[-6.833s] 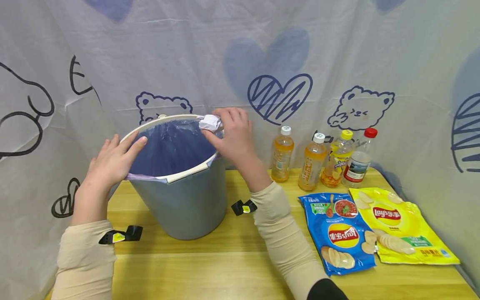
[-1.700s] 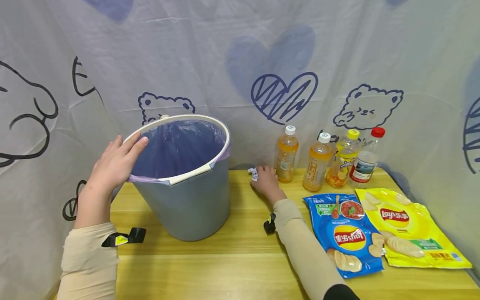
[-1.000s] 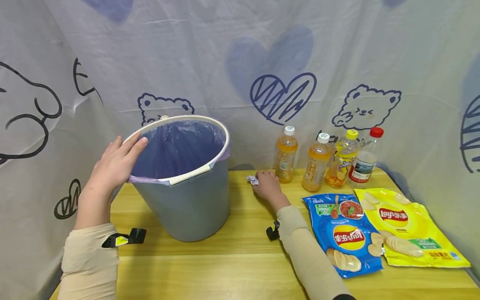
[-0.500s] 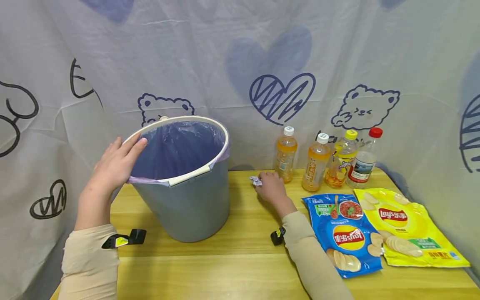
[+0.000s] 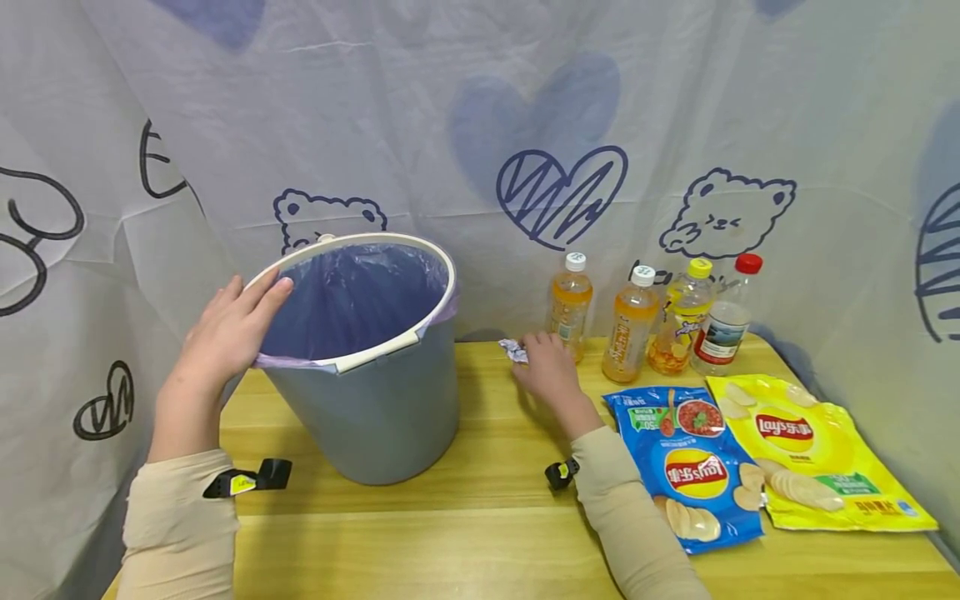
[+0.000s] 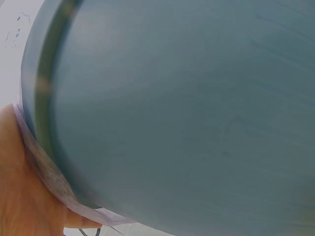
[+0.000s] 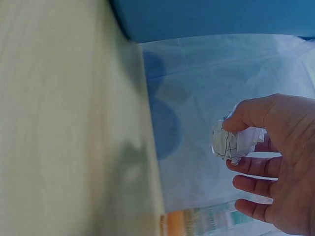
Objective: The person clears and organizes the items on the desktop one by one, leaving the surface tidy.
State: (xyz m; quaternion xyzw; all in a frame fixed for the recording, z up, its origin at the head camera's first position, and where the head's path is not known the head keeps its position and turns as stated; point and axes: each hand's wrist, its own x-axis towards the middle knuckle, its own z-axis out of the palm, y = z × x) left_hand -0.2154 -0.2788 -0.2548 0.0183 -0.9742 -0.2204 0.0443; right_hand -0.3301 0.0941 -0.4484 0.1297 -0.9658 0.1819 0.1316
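Note:
My right hand (image 5: 551, 371) pinches a crumpled ball of white paper (image 7: 231, 140) between thumb and fingers. Dark printed lines show on the paper in the right wrist view, which has it raised off the wooden table. My left hand (image 5: 228, 329) rests on the left rim of a grey trash can (image 5: 375, 417), its visible fingers fairly straight. A purplish plastic bag (image 5: 345, 300) lines the can, folded over the edge under a cream rim ring (image 5: 382, 346). In the left wrist view, part of the left hand (image 6: 24, 191) lies against the bag's folded edge.
Beside the right hand stand two orange-drink bottles (image 5: 630, 333), a yellow-capped bottle (image 5: 678, 321) and a red-capped bottle (image 5: 723, 333). A blue chip bag (image 5: 686, 467) and a yellow chip bag (image 5: 817, 458) lie at the right of the table (image 5: 420, 542). A printed curtain (image 5: 420, 125) hangs behind.
Earlier, the right hand held a white paper ball at the can's rim; afterwards it was down at another paper on the table. Now it has that paper, slightly raised. Left hand stays put.

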